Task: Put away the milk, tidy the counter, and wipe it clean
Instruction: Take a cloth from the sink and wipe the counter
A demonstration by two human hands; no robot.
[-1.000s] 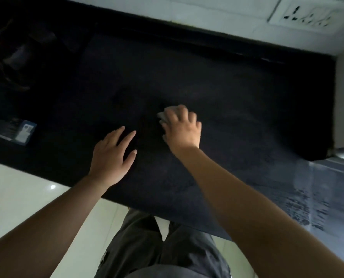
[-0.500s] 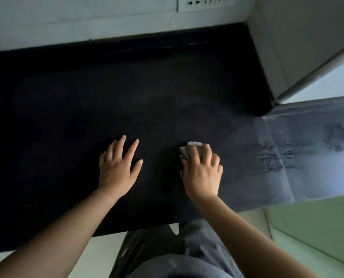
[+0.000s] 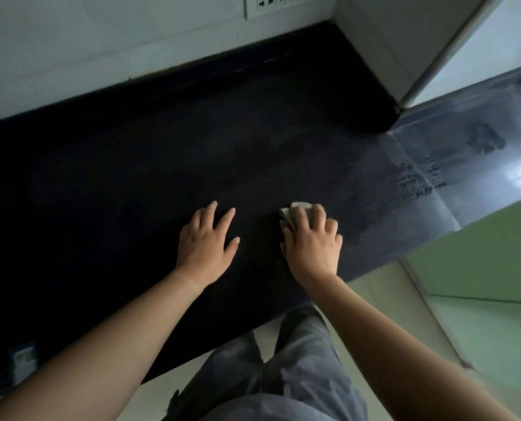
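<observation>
A dark, nearly black counter (image 3: 131, 183) fills the middle of the view. My right hand (image 3: 312, 243) presses flat on a small grey folded cloth (image 3: 295, 208) near the counter's front edge; only the cloth's far end shows past my fingertips. My left hand (image 3: 206, 243) lies palm down on the bare counter just left of it, fingers spread, holding nothing. Wet wipe streaks (image 3: 417, 177) shine on the counter's right part. No milk is in view.
A white tiled wall with a socket plate (image 3: 271, 3) runs behind the counter. A white cabinet or appliance corner (image 3: 405, 50) stands at the back right. A small blue-white packet (image 3: 22, 360) lies at the far left front edge. Pale floor and my grey trousers are below.
My right hand has dragged the cloth from the counter's middle toward the front edge and right. My left hand stays flat beside it. The view has swung right.
</observation>
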